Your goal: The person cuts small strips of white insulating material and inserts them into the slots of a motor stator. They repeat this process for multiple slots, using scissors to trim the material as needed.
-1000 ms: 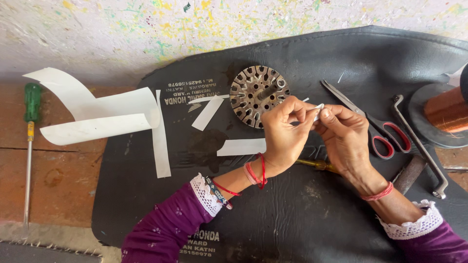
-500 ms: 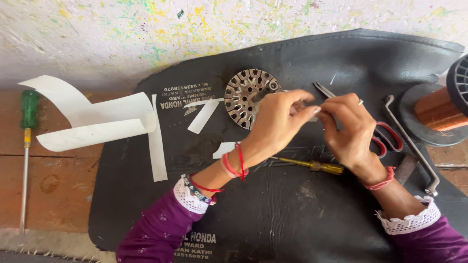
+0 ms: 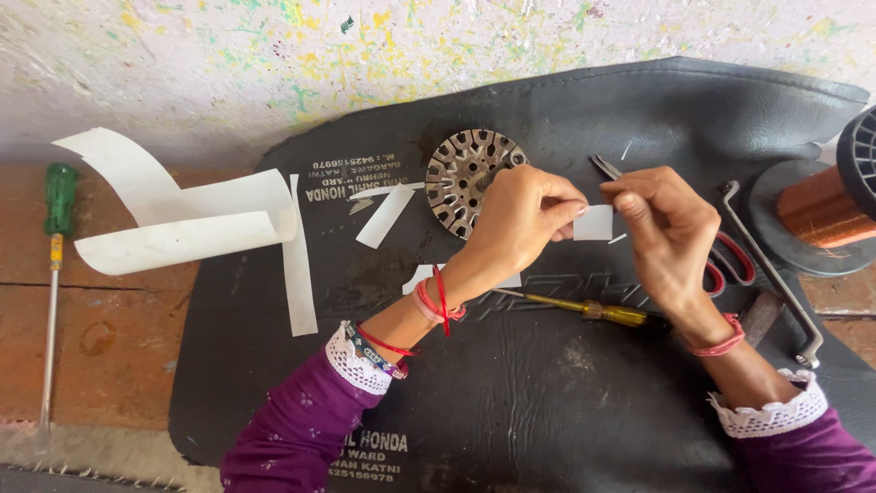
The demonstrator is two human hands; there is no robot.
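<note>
Small white paper piece [image 3: 593, 223] pinched between left hand [image 3: 520, 219] and right hand [image 3: 671, 228]; slotted stator core [image 3: 465, 178] just left of left hand.

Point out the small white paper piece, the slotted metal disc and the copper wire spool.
small white paper piece [image 3: 593, 223], head view, its flat middle.
slotted metal disc [image 3: 456, 173], head view, its slotted left face.
copper wire spool [image 3: 817, 206], head view, the wound copper.

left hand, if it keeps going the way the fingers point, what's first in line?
The left hand points rightward, fingertips pinching a small white paper piece. Straight on, it would likely meet the right hand first, which holds the paper's other side; height difference unclear.
</note>
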